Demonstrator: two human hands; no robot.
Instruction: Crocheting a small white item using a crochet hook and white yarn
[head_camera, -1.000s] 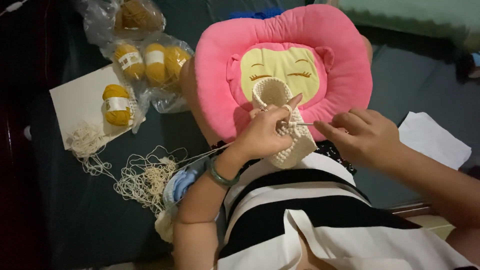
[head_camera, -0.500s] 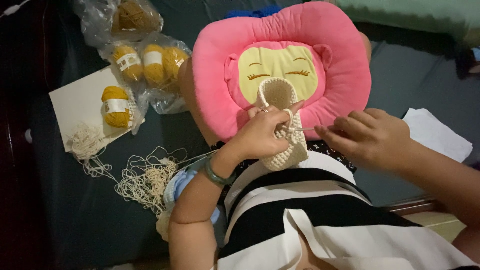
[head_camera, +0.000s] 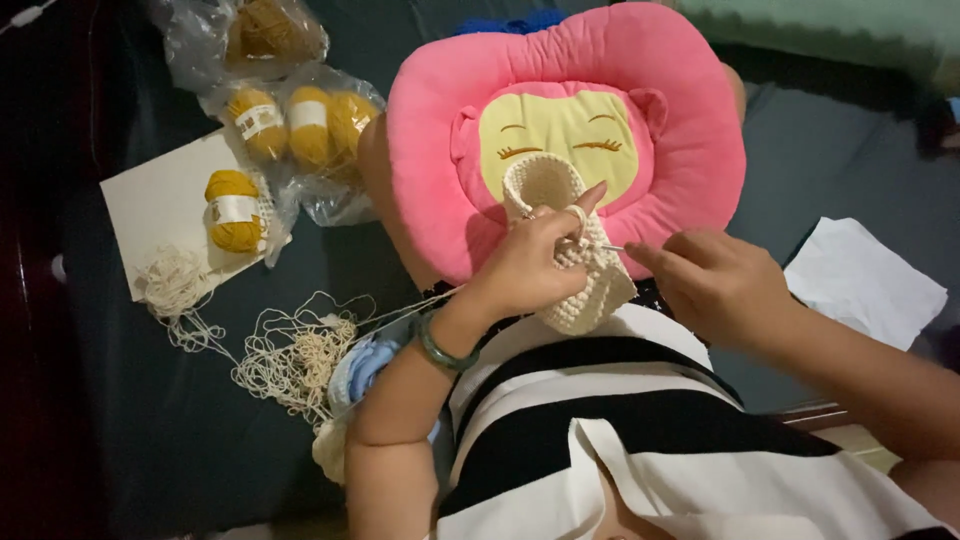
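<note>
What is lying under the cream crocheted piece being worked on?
The cream crocheted piece rests on a pink cushion with a yellow face panel, lying on the lap. The left hand covers part of it; the cushion's lower middle is hidden.

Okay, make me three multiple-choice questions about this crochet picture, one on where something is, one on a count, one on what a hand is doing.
1. Where does the cream crochet piece lie?
A on the pink cushion
B on the white paper
C inside a plastic bag

2. How many yellow yarn skeins sit on the white paper?
A none
B one
C three

3. What is the left hand doing?
A resting flat
B gripping the crochet piece
C holding a skein

A: it lies against the cushion's face.
B: a single yellow skein lies there.
B: its fingers curl around the piece.
</note>
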